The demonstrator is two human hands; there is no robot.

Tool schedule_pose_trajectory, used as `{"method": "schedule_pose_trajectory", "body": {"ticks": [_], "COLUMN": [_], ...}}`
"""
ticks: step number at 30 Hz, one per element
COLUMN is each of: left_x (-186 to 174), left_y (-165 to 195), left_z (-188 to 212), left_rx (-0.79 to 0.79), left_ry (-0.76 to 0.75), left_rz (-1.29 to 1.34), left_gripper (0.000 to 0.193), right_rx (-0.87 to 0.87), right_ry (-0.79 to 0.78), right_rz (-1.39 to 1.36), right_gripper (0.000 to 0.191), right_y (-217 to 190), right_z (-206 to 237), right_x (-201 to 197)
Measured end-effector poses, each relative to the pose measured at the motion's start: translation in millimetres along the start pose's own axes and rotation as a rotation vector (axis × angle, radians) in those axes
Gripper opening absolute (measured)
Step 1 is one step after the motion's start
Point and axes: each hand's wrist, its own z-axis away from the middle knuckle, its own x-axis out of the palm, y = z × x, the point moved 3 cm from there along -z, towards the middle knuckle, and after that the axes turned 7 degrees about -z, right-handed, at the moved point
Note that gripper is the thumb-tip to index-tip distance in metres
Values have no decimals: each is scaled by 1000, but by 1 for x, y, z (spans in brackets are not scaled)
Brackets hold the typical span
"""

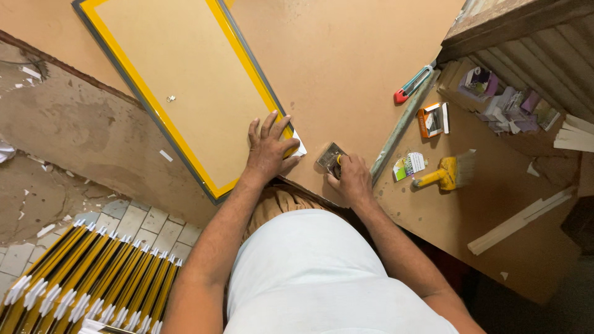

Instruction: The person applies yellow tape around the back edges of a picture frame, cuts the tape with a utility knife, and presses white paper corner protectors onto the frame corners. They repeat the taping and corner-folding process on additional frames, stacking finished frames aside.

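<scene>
1. Head view, only cam I have. My left hand [267, 151] lies flat, fingers spread, pressing on the near right corner of the yellow-edged frame [185, 93]. Nothing is pinched; it's palm down on the backing board.
2. The frame lies face down on the brown worktable [346, 55], slanting from far left to near centre, w/ a white corner guard [299, 147] just under my fingertips.
3. My right hand [354, 179] is curled tight around a small metal tool [330, 158], prob. a tacker or point driver, though I can't tell exactly since the fist hides most of it. The tool sits just beside the frame's corner, near the table edge.
4. Handling, my read: the frame looks light and stiff, a thin board in a slim moulding. Corners and painted edge would likely chip or scuff, so grip on the long rails, not the corner; flat pressure on the board seems safe.
5. Right side: a red-green utility knife [413, 83] far, a yellow brush [447, 173] nearer, and an orange box [432, 119] between.
6. Near left, on the floor: a stack of yellow frames [86, 278] w/ white corner guards.
</scene>
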Motion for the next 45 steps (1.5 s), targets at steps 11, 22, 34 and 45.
{"method": "schedule_pose_trajectory", "body": {"ticks": [11, 22, 34, 45], "left_x": [-4, -4, -55, -101], "left_y": [-41, -37, -120, -89], "left_z": [61, 122, 235, 331], "left_rx": [-4, -7, -752, -926], "left_ry": [12, 21, 207, 429], "left_rz": [33, -14, -62, 834], "left_gripper": [30, 26, 87, 75], "right_rx": [-13, -92, -130, -742], "right_ry": [-230, -81, 183, 85], "right_rz": [-153, -210, 111, -45], "right_gripper": [31, 29, 53, 48], "right_y": [-75, -95, -86, -103], "right_z": [1, 52, 147, 190], "right_x": [60, 98, 112, 177]}}
